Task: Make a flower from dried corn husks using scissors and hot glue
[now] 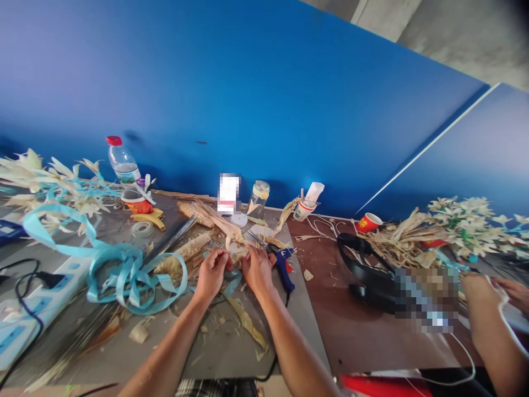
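Blue ribbon [124,275] lies in loose loops left of the fingers, seemingly set aside to give them room. The left hand [212,273] has its fingertips bunched close; dried husk [226,225] lies just beyond them. The right hand [257,270] curls opposite, though whether either pinches a scrap is too small to tell. A glue gun [284,269] rests just right, probably for easy reach.

Blue wall [248,99], white diagonal strip [438,140] at right; below, grey tabletop [219,355] beside brown tabletop [339,331].
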`<state>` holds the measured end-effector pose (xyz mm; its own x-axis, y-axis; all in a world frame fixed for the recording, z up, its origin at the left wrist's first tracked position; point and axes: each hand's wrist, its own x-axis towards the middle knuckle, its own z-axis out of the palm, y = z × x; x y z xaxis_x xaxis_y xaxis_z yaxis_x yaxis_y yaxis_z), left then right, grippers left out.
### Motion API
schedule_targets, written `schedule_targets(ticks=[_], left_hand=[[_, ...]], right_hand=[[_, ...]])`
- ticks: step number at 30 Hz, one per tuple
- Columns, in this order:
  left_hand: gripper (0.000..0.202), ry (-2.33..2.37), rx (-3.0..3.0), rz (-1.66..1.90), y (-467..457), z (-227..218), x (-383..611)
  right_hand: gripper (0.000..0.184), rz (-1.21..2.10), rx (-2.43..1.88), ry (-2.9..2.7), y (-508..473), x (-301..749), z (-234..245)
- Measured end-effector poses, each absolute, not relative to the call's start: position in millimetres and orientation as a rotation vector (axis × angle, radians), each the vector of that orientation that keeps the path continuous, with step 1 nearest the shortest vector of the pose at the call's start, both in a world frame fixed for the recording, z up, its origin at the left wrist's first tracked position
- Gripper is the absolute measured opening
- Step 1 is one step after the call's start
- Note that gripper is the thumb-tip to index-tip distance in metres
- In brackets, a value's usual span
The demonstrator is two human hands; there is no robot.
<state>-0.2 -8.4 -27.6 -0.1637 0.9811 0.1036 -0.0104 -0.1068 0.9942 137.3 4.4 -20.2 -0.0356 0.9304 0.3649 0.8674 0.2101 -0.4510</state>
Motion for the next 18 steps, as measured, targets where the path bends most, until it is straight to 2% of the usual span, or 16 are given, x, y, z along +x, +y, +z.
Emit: schedule_targets(ticks=[3,8,14,18], left_hand=[[0.020,1.295,1.215,1.400,-10,-26,1],[0.020,1.342,1.244,1.376,-9,-26,-1],[0.020,1.364,1.226,1.351,-9,-28,-1],[0.021,1.309,1.165,1.329,-10,-25,4]], right_hand=[[0.036,0.158,-1.680,-1.956,3,133,-26],[0.039,0.238,-1.581,-1.805,8,132,-36],[0.051,0.472,-1.323,-1.508,12,135,-30],[0.052,0.636,-1.205,-1.443,11,134,-25]])
